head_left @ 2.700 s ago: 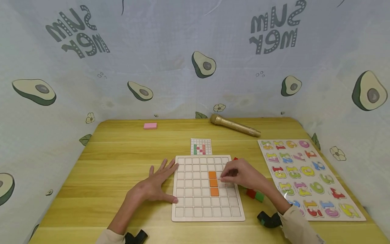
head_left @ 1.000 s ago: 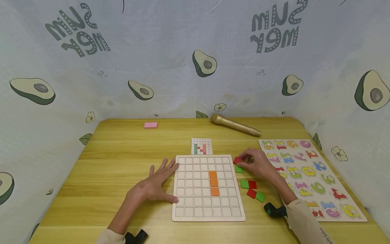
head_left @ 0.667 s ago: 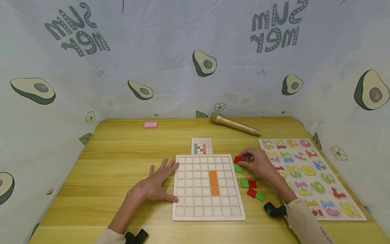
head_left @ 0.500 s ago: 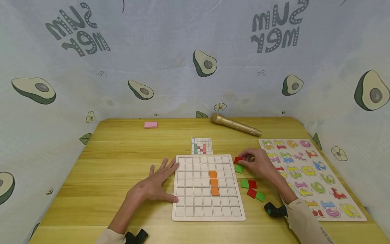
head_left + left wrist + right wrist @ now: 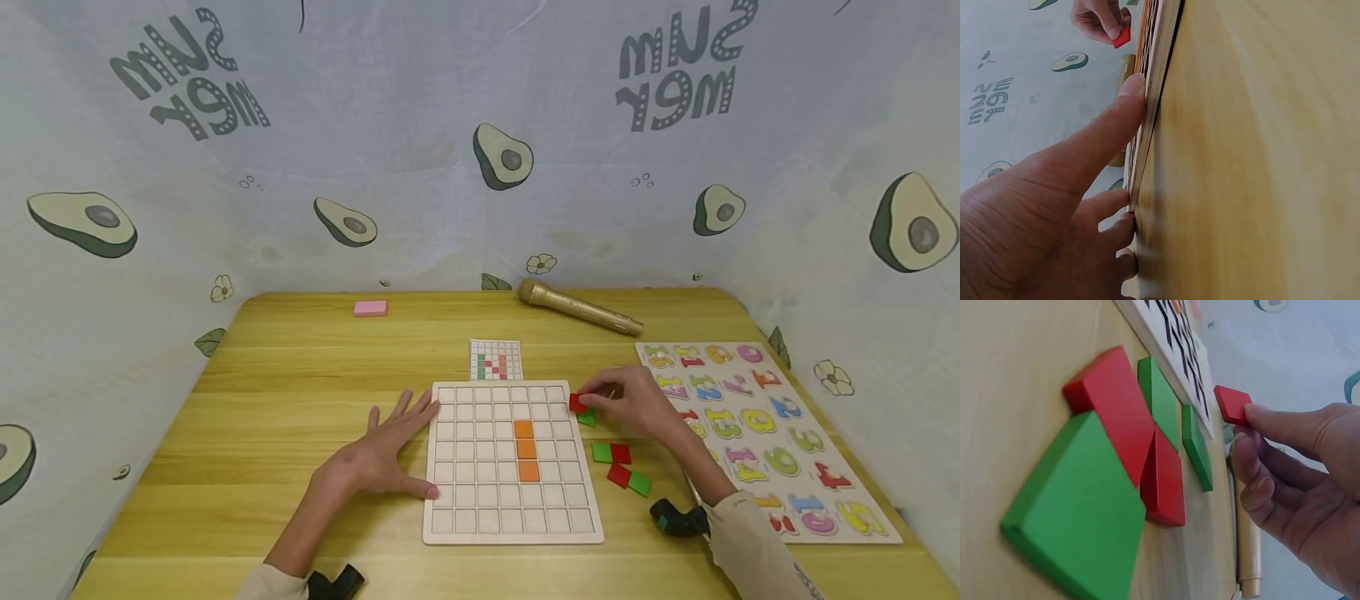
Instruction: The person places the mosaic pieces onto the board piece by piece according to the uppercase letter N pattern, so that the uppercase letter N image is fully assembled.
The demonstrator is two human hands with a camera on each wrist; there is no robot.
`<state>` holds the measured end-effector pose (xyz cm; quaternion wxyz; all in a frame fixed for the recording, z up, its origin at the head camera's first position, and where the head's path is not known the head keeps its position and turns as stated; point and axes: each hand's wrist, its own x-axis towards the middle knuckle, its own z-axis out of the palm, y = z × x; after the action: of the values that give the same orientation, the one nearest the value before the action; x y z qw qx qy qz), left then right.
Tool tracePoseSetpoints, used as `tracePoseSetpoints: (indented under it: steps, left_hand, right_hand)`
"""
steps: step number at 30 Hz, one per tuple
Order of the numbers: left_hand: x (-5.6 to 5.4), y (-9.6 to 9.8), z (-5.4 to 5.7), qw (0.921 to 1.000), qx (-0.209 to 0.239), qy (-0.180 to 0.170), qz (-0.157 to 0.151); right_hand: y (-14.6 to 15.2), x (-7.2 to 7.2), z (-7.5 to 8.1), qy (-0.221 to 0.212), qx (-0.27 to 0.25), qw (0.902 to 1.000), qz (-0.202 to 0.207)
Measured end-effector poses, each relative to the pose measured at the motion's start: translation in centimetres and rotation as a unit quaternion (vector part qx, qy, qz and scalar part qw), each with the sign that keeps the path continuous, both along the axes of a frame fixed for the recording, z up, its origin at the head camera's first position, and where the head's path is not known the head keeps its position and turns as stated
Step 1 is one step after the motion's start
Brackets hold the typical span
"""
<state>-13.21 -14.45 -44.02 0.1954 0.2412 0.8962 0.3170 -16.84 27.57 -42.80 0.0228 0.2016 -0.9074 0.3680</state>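
A white grid board (image 5: 480, 500) lies on the table with three orange square tiles (image 5: 527, 448) in one column. My left hand (image 5: 378, 454) rests at its left edge, fingers spread straight, thumb and fingertips touching the rim. My right hand (image 5: 628, 400) pinches a red square tile (image 5: 1232, 405) between thumb and fingers, raised off the table by the board's upper right edge. Below it lies a green tile (image 5: 587, 418), partly covered in the head view. Nearer me are another green tile (image 5: 602, 452) beside a red one, then a red tile (image 5: 618, 476) touching a green one.
A small pattern card (image 5: 495, 360) lies at the board's far edge. A number puzzle board (image 5: 772, 442) takes up the right side, partly under the right forearm. At the back are a gold microphone (image 5: 579, 308) and a pink block (image 5: 371, 309).
My right hand let go near the orange column and moved right to the loose tiles. It has now lifted the red tile and shifted it slightly toward the board. My left hand stays put.
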Motion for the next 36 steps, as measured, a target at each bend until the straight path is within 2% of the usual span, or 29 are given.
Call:
tracePoseSetpoints:
  steps: [7,15,23,30,36]
  left_hand:
    - [0.1,0.0,0.0,1.0,0.003,0.004,-0.002]
    - [0.1,-0.1,0.0,1.0,0.005,0.006,-0.002]
    - [0.1,-0.1,-0.1,1.0,0.005,0.005,-0.002]
    - [0.1,-0.1,-0.2,1.0,0.002,0.008,-0.003]
    - [0.1,0.0,-0.2,1.0,0.0,0.009,-0.003]
  right_hand:
    - [-0.5,0.3,0.3,-0.048,-0.034,0.9977,0.035]
    - [-1.3,0.5,0.4,-0.03,-0.031,0.9964,0.073]
    - [-2.2,0.9,0.7,-0.059,-0.006,0.9956,0.072]
    - [-2.8,1.3,0.8,-0.092,-0.024,0.9914,0.09]
    - [-3.2,1.4,0.6,-0.091,-0.019,0.9904,0.102]
